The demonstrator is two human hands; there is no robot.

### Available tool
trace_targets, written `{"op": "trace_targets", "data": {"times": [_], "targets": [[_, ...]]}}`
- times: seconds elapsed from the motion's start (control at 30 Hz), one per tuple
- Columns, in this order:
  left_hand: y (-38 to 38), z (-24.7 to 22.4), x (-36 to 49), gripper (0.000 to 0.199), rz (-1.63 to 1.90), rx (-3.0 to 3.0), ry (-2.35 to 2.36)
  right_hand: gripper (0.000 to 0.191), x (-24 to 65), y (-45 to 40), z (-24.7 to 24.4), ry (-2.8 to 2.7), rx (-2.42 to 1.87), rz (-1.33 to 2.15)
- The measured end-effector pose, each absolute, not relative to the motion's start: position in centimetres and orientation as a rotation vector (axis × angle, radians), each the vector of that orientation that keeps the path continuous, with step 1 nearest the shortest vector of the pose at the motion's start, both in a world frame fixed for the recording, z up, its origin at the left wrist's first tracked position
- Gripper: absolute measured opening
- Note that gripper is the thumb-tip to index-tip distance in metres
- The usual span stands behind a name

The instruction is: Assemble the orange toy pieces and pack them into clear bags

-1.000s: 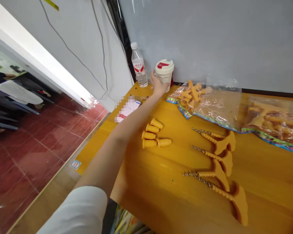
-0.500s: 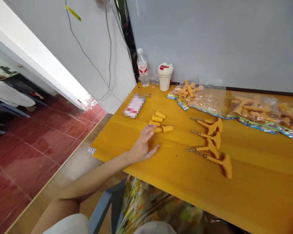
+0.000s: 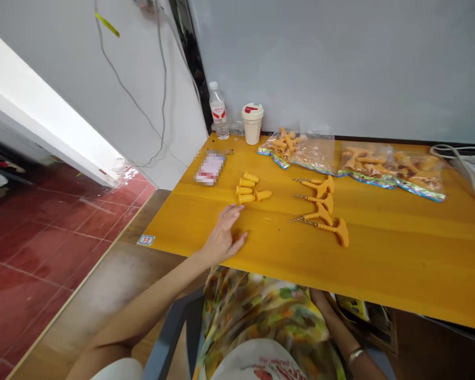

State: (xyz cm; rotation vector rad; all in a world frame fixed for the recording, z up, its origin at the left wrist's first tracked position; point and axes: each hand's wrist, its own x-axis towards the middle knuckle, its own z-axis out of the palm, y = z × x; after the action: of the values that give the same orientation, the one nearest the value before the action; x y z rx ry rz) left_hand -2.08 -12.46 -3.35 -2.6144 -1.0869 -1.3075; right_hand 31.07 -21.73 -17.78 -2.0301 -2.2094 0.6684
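Person's L hand (image 3: pixel 221 238) spreading fingers loosely, holding nothing, just beside five yellow tapered plastic caps (image 3: pixel 246 199) clustering on yellow wooden table (image 3: pixel 380 264). R hand lying out of sight below table edge; can't tell state. Orange T-handled metal-spiral screws (image 3: pixel 323 212) lying to R. Caps prob. rolling if nudged; light fingertip pinch prob. best.

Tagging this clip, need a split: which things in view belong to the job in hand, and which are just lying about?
Likely the job:
yellow caps, nearest the left hand
four corkscrew-shaped tools, right of the caps
plastic bags of orange parts, behind the tools

Probably just lying about:
water bottle
lidded cup
blurred flat thing
small sticker
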Motion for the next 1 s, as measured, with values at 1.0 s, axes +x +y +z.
{"op": "trace_targets", "data": {"times": [1.0], "targets": [[-8.0,-0.1,-0.6,0.041,-0.679,-2.622,-1.310,0.033,36.9,-15.1,-1.3,-2.396,-1.433,-0.320]]}}
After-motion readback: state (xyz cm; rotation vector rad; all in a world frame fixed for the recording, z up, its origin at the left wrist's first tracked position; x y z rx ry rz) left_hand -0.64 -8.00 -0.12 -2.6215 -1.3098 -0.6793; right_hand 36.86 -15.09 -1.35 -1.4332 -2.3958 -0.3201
